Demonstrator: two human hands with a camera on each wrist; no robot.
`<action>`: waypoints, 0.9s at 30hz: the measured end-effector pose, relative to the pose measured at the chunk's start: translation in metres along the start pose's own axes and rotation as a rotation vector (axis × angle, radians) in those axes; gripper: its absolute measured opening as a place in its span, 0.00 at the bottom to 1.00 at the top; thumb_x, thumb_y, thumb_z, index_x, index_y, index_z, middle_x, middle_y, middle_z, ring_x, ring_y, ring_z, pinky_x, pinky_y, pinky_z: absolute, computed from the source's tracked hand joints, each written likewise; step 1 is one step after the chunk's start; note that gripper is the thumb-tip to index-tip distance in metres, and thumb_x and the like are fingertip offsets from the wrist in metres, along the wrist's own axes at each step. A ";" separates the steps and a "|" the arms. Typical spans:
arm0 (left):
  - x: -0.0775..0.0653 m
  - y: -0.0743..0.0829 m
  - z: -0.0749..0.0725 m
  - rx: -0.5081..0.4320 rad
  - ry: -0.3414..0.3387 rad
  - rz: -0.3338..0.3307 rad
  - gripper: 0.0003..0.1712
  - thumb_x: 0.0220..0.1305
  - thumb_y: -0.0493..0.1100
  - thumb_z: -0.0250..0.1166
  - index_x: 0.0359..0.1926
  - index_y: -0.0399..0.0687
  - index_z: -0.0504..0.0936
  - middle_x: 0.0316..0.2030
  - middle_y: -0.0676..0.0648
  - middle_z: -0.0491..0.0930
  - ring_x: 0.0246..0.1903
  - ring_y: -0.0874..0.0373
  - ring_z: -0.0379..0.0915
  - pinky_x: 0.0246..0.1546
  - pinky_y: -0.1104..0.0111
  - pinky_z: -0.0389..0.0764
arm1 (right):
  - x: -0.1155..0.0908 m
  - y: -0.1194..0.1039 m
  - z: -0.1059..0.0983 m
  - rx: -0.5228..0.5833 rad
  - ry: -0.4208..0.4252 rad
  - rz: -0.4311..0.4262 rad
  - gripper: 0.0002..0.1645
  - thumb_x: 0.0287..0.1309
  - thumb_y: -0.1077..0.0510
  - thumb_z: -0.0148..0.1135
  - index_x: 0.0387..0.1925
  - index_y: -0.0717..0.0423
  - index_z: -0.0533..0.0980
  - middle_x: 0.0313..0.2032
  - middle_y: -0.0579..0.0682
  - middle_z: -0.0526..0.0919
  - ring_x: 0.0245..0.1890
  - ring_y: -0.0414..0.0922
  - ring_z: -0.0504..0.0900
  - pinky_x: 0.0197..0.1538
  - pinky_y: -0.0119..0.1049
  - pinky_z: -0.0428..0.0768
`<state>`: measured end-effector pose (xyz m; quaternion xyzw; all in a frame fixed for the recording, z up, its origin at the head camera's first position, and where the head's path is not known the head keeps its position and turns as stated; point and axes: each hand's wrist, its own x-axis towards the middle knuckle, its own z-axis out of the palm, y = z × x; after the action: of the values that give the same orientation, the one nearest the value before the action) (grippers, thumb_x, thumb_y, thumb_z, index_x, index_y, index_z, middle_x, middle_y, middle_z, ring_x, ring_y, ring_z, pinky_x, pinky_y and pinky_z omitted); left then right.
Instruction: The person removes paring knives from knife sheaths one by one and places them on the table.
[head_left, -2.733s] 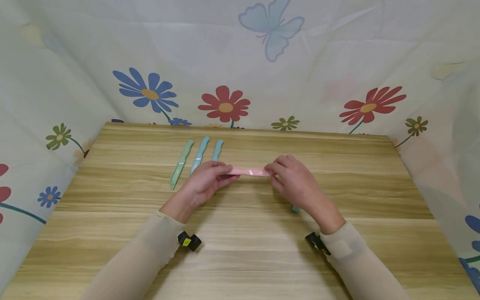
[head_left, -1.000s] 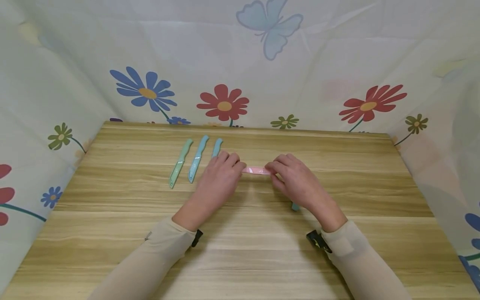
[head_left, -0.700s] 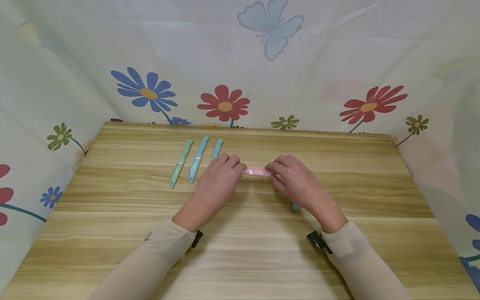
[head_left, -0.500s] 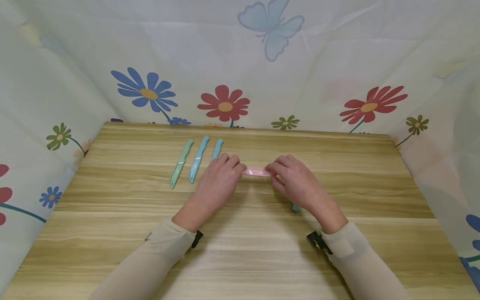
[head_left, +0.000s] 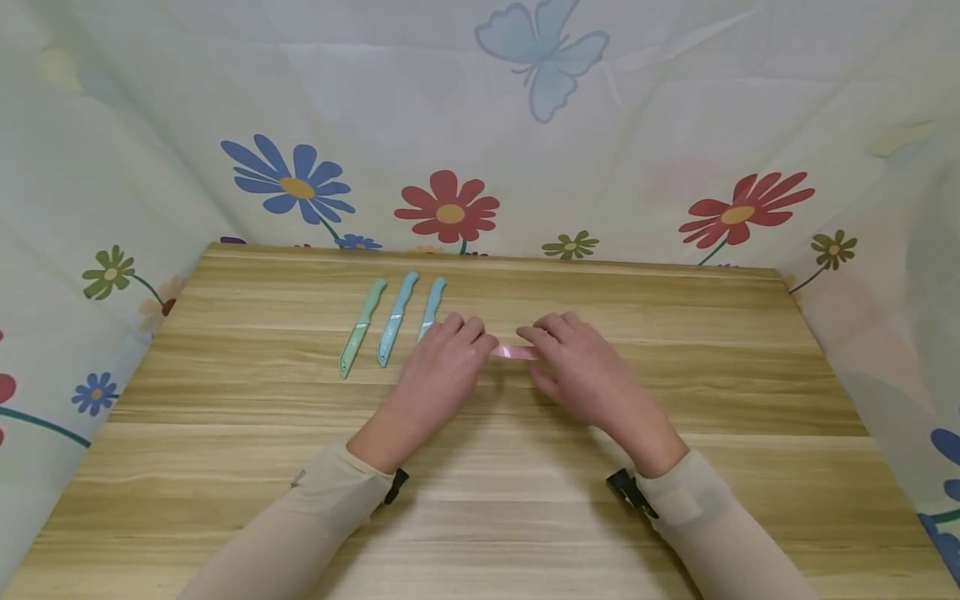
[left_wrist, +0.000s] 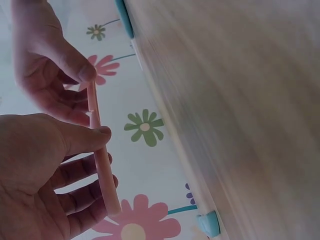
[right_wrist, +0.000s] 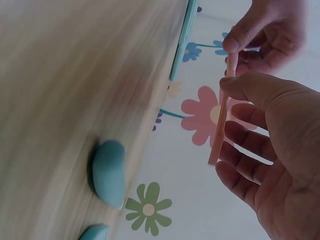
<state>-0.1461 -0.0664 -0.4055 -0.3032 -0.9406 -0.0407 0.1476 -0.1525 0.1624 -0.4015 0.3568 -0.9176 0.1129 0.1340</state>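
A slim pink knife point(head_left: 516, 352) is held level above the table between both hands, much like the coloured knives lying nearby. My left hand point(head_left: 442, 367) pinches its handle end between thumb and fingers, knuckles up. In the left wrist view the thick pink handle point(left_wrist: 106, 182) extends past that thumb. At the other end, my right hand point(head_left: 581, 371) pinches the flat part with the thumb on one side and fingers behind. The right wrist view shows the narrow pink end point(right_wrist: 216, 147) sticking out beyond the right thumb, along loosely spread fingers point(right_wrist: 242, 160).
Left of the hands, a green knife point(head_left: 362, 327) and a blue knife point(head_left: 397, 319) lie side by side. A second blue knife point(head_left: 432, 304) is partly hidden by the left hand. Teal rounded handles point(right_wrist: 109, 172) show on the wooden table point(head_left: 480, 517). Flowered cloth point(head_left: 360, 83) encloses the back and sides.
My left hand has turned from palm sideways to knuckles up on the pink knife. Lately both hands dip slightly with it; my right fingers loosen and shift, covering a teal handle end below.
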 end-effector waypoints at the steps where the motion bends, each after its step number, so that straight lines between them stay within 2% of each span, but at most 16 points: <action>1: 0.000 0.001 0.000 0.002 -0.003 0.003 0.11 0.69 0.33 0.72 0.50 0.46 0.90 0.42 0.47 0.81 0.41 0.50 0.72 0.43 0.60 0.81 | 0.000 -0.002 0.000 -0.003 0.001 -0.004 0.27 0.63 0.58 0.76 0.62 0.59 0.81 0.53 0.54 0.82 0.50 0.53 0.79 0.54 0.46 0.82; 8: -0.003 0.007 -0.001 0.002 -0.005 0.013 0.13 0.66 0.34 0.74 0.51 0.45 0.89 0.44 0.47 0.81 0.42 0.50 0.72 0.45 0.60 0.81 | 0.000 -0.009 0.004 -0.019 0.024 -0.018 0.18 0.66 0.57 0.75 0.55 0.59 0.84 0.47 0.52 0.84 0.44 0.51 0.80 0.47 0.42 0.82; 14: -0.004 0.009 0.000 0.014 0.004 0.012 0.13 0.67 0.33 0.73 0.51 0.45 0.89 0.44 0.47 0.81 0.42 0.50 0.73 0.45 0.61 0.80 | -0.001 -0.009 0.006 -0.009 0.017 -0.018 0.10 0.69 0.58 0.72 0.49 0.57 0.86 0.43 0.50 0.84 0.42 0.50 0.80 0.47 0.42 0.80; 20: -0.005 0.009 0.001 0.008 0.007 0.012 0.11 0.69 0.34 0.72 0.51 0.45 0.89 0.43 0.46 0.81 0.42 0.49 0.73 0.44 0.60 0.81 | 0.000 -0.009 0.006 0.002 0.008 -0.013 0.08 0.72 0.57 0.68 0.48 0.56 0.86 0.42 0.49 0.85 0.42 0.49 0.79 0.48 0.41 0.80; 27: -0.005 0.010 0.001 0.000 0.007 0.012 0.10 0.71 0.34 0.70 0.51 0.45 0.89 0.43 0.47 0.81 0.42 0.49 0.74 0.44 0.60 0.81 | -0.001 -0.009 0.006 0.006 0.023 -0.019 0.08 0.72 0.58 0.69 0.47 0.56 0.87 0.42 0.49 0.85 0.41 0.49 0.79 0.46 0.41 0.80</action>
<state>-0.1371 -0.0612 -0.4080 -0.3085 -0.9383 -0.0408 0.1511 -0.1467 0.1548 -0.4064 0.3645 -0.9123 0.1184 0.1446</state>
